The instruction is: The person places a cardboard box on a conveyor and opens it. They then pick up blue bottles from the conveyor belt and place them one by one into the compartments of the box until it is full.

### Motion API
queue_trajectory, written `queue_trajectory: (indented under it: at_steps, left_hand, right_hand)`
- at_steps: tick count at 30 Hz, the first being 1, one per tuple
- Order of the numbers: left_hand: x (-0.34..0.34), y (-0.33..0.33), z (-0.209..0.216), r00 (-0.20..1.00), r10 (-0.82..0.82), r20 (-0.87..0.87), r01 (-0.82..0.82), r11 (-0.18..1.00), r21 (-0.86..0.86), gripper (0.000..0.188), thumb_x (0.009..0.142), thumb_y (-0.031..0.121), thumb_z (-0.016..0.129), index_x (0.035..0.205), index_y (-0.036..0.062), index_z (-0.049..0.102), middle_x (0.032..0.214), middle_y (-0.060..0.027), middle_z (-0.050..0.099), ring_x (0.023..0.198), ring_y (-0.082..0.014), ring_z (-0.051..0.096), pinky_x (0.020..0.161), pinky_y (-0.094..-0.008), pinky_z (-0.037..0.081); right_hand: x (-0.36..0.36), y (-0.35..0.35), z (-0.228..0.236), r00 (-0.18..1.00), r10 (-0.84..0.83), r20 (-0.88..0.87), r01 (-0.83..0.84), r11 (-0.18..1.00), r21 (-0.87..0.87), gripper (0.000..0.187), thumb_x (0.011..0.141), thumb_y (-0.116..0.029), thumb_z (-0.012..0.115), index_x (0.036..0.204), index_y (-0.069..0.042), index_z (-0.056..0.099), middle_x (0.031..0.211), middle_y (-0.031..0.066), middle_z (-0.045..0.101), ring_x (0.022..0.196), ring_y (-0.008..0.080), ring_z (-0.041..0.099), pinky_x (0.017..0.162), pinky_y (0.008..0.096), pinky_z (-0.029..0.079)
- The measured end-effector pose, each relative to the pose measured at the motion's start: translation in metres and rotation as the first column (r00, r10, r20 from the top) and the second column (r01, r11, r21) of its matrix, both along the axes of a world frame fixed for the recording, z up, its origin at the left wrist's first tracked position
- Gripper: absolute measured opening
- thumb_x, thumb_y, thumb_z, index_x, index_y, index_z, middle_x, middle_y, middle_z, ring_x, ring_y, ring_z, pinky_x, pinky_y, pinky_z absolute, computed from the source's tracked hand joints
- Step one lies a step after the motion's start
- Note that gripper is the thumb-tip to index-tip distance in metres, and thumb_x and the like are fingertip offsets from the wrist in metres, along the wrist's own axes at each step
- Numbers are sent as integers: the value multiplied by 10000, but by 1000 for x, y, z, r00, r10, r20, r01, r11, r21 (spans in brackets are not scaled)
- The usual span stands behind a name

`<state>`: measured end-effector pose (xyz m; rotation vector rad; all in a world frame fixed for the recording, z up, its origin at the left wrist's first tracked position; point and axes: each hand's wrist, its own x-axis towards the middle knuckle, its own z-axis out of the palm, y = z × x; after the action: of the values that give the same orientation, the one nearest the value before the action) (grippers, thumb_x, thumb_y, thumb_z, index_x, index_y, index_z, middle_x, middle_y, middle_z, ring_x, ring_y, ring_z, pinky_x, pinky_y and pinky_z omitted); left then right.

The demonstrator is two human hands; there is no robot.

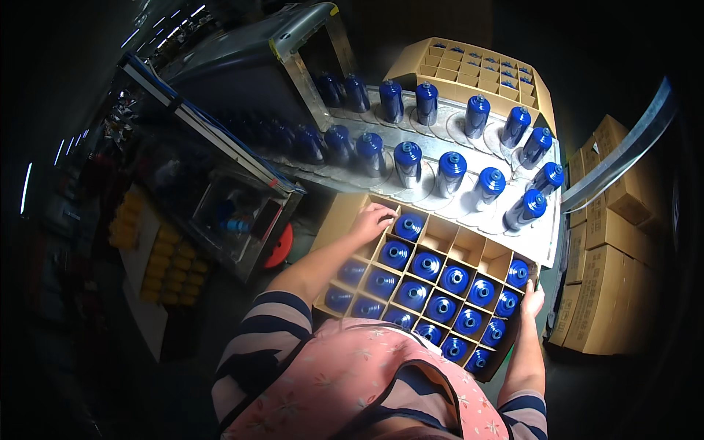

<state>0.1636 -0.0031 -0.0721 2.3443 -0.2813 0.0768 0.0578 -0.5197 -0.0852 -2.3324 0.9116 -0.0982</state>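
Gripping R side of box nr its far corner: R hand, head view. L hand: fingers curled at far-L rim; can't tell if clamped or only touching. Box open in front of person, just beside conveyor, divided into cells; blue bottles stand in most cells, far row w/ one at each end. More bottles upright on conveyor, 2 lines. 2nd box behind it, also w/ dividers. Cartons stacked to R.

brown cartons are stacked at right, yellow items and a red disc at left.
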Motion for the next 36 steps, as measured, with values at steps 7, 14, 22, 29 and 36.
queue_trajectory:
  at_steps: [7, 14, 22, 29, 36]
  left_hand:
    - [-2, 24, -8, 967, -65, 246, 22, 985, 174, 405, 777, 131, 712, 1164, 233, 645, 1198, -15, 641, 1196, -247, 520, 1014, -417, 369]
    - [10, 45, -12, 997, 27, 76, -41, 982, 184, 473, 786, 247, 736, 1249, 254, 643, 1287, -114, 572, 1218, -271, 498, 1066, -395, 301]
    - [13, 51, -6, 987, 87, 133, -113, 973, 203, 432, 778, 242, 739, 1203, 272, 671, 1244, -99, 604, 1182, -248, 533, 1015, -394, 350]
    - [21, 48, -7, 985, 75, 154, -101, 980, 169, 411, 791, 214, 737, 1195, 250, 678, 1246, -110, 600, 1181, -261, 533, 1013, -382, 374]
    - [99, 85, 31, 833, 450, 322, -373, 886, -274, 510, 796, 84, 736, 1286, 134, 605, 1207, -131, 591, 1139, -259, 556, 990, -348, 451]
  right_hand:
    - [-15, 1, 2, 994, 28, 102, -23, 999, -47, 356, 910, -304, 623, 1113, -15, 667, 1003, 210, 694, 903, 372, 663, 822, 434, 492]
    - [7, -3, -21, 998, -52, -28, 50, 997, -59, 405, 899, -379, 616, 1137, -54, 655, 1033, 222, 676, 978, 409, 630, 850, 448, 487]
    - [16, 10, -22, 999, -13, -36, 10, 996, -91, 389, 893, -382, 627, 1145, -87, 661, 1056, 217, 674, 997, 408, 628, 868, 454, 490]
    - [19, 13, -17, 999, -46, -17, 45, 997, -58, 390, 893, -386, 626, 1147, -92, 661, 1060, 201, 679, 1003, 394, 632, 869, 447, 490]
    - [17, 15, -15, 997, -42, -67, 35, 995, -98, 394, 895, -378, 624, 1168, -95, 650, 1077, 195, 677, 1010, 388, 632, 874, 447, 489]
